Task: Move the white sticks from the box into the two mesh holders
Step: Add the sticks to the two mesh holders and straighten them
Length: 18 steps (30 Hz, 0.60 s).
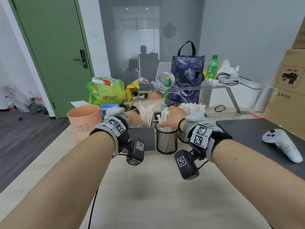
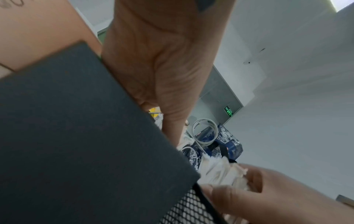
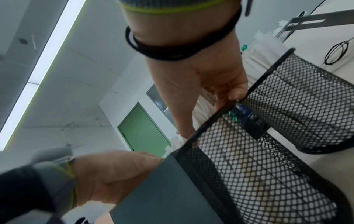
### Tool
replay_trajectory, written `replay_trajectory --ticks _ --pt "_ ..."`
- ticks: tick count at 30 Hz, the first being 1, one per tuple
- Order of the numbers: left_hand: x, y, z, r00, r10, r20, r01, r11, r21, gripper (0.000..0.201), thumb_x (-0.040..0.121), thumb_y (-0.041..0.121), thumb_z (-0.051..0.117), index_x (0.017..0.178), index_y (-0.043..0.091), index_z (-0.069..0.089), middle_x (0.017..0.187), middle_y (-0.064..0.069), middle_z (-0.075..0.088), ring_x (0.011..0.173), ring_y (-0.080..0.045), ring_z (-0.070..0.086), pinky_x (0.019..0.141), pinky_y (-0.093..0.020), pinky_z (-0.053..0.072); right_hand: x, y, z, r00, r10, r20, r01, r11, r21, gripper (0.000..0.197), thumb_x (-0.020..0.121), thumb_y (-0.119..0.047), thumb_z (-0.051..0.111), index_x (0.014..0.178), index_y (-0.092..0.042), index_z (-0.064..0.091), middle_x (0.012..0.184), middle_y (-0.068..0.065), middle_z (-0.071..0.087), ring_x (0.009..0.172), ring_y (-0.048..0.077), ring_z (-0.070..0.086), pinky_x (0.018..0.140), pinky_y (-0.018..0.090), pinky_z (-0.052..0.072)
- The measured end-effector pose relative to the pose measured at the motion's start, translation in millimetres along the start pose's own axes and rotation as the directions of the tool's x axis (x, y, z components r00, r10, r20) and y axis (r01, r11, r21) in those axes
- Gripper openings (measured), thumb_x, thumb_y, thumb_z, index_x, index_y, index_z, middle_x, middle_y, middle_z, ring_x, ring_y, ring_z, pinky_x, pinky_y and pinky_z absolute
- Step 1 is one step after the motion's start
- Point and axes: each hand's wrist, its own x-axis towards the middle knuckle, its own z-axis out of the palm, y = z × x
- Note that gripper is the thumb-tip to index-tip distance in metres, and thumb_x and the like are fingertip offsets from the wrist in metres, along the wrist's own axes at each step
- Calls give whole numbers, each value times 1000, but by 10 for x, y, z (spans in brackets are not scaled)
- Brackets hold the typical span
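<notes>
A dark grey box (image 1: 142, 138) stands on the table with white sticks (image 1: 145, 113) upright in it. My left hand (image 1: 133, 117) reaches into the box among them; the box wall (image 2: 76, 136) hides its fingers. Right of the box is a black mesh holder (image 1: 166, 141) with sticks inside. My right hand (image 1: 168, 122) is over its rim (image 3: 210, 119) and grips a bundle of white sticks (image 2: 216, 171) standing in it. A second mesh holder (image 3: 306, 106) stands behind my right wrist, packed with sticks (image 1: 193, 106).
An orange cup (image 1: 84, 123) stands left of the box. A dark mat (image 1: 255, 129) with a white controller (image 1: 282, 146) lies to the right. Bags (image 1: 107, 91), a tape roll (image 1: 165, 80) and bottles crowd the back; cardboard boxes (image 1: 290, 90) rise at the far right.
</notes>
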Motion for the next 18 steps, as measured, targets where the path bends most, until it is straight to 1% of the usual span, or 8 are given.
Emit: replay_trajectory --ticks 3,4,6,8,9,11,14,18 --pt "114 27 71 999 4 43 -7 998 65 64 87 55 53 132 10 52 132 -8 55 122 -26 51 98 -33 37 15 -6 46 999 -33 -37 32 999 -24 75 74 -31 72 138 -9 39 134 10 55 121 27 54 90 31 45" --pt "135 43 88 998 17 53 -20 998 56 63 87 54 53 132 11 52 135 -7 54 125 -26 50 103 -35 37 23 6 53 998 -40 -47 39 999 -22 74 76 -29 71 139 -9 38 135 10 54 122 26 53 91 31 45" --pt "277 39 134 994 38 99 -40 999 26 52 83 50 58 122 15 60 129 -5 61 118 -25 55 103 -36 40 52 45 47 998 -40 -51 40 999 1 72 77 -25 70 139 -9 38 137 10 53 123 26 52 92 30 44" --pt "377 22 160 990 59 132 -54 998 -41 38 79 46 63 101 15 65 110 -6 67 101 -24 60 98 -34 45 73 83 35 997 -44 -57 45 999 20 67 77 -24 70 135 -8 42 135 10 54 123 28 52 92 31 44" --pt "404 10 165 988 64 138 -52 995 -83 34 78 44 65 95 15 65 104 -7 67 97 -24 60 99 -36 46 76 93 34 997 -48 -59 49 998 25 66 77 -24 70 134 -7 43 134 11 55 122 28 52 92 31 43" --pt "435 -9 175 990 76 122 -61 991 -123 33 78 41 66 96 14 65 101 -8 67 96 -24 61 100 -39 46 72 99 43 997 -52 -61 54 998 30 64 77 -24 69 133 -7 43 132 11 56 119 29 54 89 31 44" --pt "432 -19 183 991 87 106 -72 988 -138 38 75 42 69 104 18 68 107 -5 69 102 -25 64 100 -40 48 74 102 63 996 -52 -69 54 998 37 61 77 -23 68 130 -6 44 126 12 59 114 29 56 77 28 39" --pt "391 4 178 990 108 94 -93 984 -150 27 82 36 64 103 20 65 102 -2 65 100 -23 59 101 -37 46 94 101 59 996 -59 -62 61 997 39 60 77 -23 68 129 -5 44 124 13 59 111 29 56 73 27 36"
